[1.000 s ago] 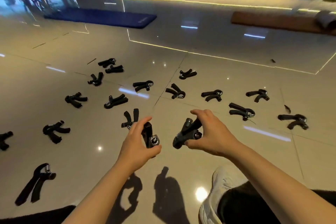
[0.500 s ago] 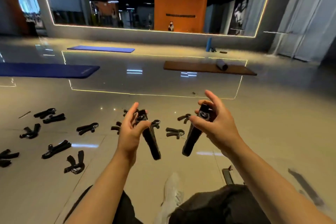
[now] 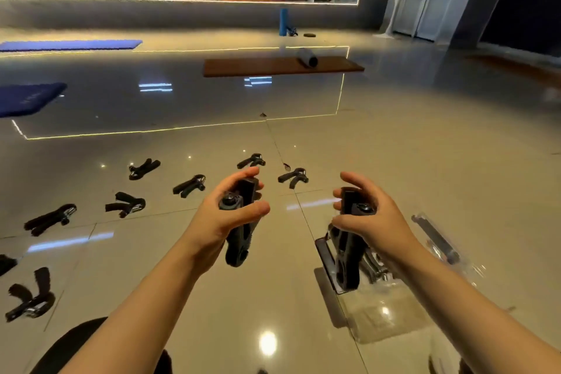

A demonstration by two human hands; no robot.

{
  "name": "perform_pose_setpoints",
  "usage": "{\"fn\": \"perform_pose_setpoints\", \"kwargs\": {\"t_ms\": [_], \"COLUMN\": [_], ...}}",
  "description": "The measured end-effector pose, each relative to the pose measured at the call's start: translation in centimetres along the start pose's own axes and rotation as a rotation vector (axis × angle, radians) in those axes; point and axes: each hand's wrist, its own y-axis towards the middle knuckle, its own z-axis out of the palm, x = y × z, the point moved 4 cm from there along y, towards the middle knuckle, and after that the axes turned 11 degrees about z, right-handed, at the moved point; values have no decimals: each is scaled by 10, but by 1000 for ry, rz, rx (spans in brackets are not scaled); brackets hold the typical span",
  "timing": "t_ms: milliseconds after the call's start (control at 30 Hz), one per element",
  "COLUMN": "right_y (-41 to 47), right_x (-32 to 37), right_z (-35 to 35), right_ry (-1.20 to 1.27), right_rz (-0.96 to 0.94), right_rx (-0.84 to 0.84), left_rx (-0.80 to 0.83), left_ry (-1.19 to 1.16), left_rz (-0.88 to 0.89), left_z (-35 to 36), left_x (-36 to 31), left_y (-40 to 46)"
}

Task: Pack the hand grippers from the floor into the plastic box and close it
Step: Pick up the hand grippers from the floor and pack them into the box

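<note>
A: Where is the plastic box point(image 3: 379, 313) now?

B: It stands on the floor point(image 3: 425, 161) at the person's right side, low in the view. It is transparent, so the walls are hard to see. A dark strip lies at its left edge, and some grippers with metal springs seem to lie inside already. Whether the clear piece beyond the box is its lid, I cannot tell.

A: And the hands?

B: Each one grasps one gripper. The left hand point(image 3: 226, 218) has thumb and fingers wrapped around a black hand gripper point(image 3: 241, 222), well to the left of the box and not over it. The right hand point(image 3: 368, 215) pinches the top of a second gripper point(image 3: 346, 255) with curled fingers, and this one hangs down just above the left part of the box.

A: How to do this step well?

B: I think the right one should go down first, laid flat beside those already in the box, with handles parallel, so the pile stays low. Then the left hand comes over the box and does the same. If they cross each other, the lid may not close later.

A: Is much left?

B: Yes. Many loose grippers point(image 3: 188, 185) lie on the floor, to the left of the box and farther away.
</note>
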Motion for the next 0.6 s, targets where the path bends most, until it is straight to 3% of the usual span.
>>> {"fn": "perform_pose_setpoints", "kwargs": {"t_ms": [300,433,600], "right_y": [38,47,47], "right_x": [-26,-33,-39], "right_z": [-49,-49,-64], "right_ry": [-128,-252,-269], "right_rz": [34,-8,-43], "right_rx": [126,174,269], "left_rx": [219,219,84], "left_ry": [249,321,312], "left_rz": [-56,-39,5], "left_z": [74,88,109], "left_x": [43,41,31], "left_y": [44,37,32]}}
